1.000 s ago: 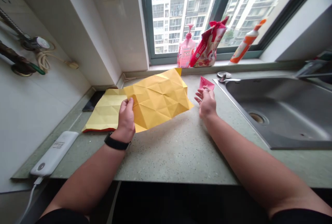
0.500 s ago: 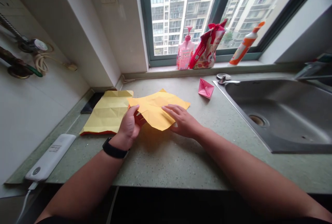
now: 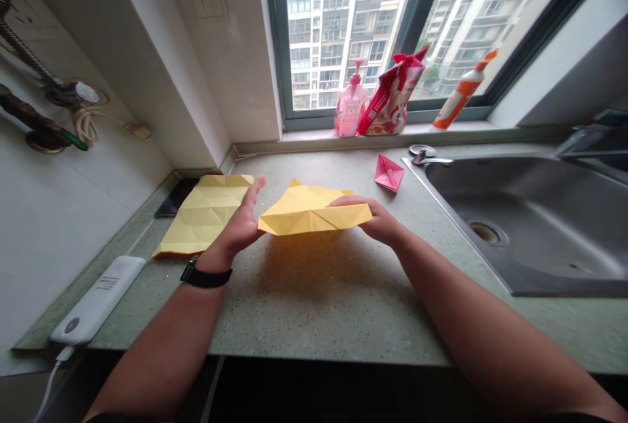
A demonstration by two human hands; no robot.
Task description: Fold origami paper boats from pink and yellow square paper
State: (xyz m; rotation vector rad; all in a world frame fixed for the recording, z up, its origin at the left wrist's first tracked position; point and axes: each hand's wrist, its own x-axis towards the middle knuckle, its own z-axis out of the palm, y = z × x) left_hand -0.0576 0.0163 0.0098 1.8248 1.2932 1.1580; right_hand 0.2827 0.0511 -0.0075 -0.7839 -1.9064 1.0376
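A creased orange-yellow sheet of paper [image 3: 314, 217] is raised a little above the counter, its near edge bent up into a strip facing me. My right hand [image 3: 375, 217] grips its right end, with fingers lying over the sheet behind the strip; the thumb is hidden. At the left corner is my left hand [image 3: 243, 219], palm against the paper and thumb stretched up away from it. Its other fingers are mostly hidden behind or under the sheet. A dark watch band circles the left wrist. Left of that hand lies a stack of creased pale-yellow paper [image 3: 203, 214].
A pink folded-paper piece [image 3: 389, 173] sits near the steel sink [image 3: 515, 279] on the right. A white power bank [image 3: 98, 299] with a cable lies at the counter's left front. A pump bottle [image 3: 349, 109], red bag [image 3: 395, 96] and orange-white bottle [image 3: 458, 96] stand on the windowsill.
The orange-yellow sheet has tilted and turned, so its near edge now shows as an upright strip. My left thumb has lifted off it, and my right hand has moved right to its end.
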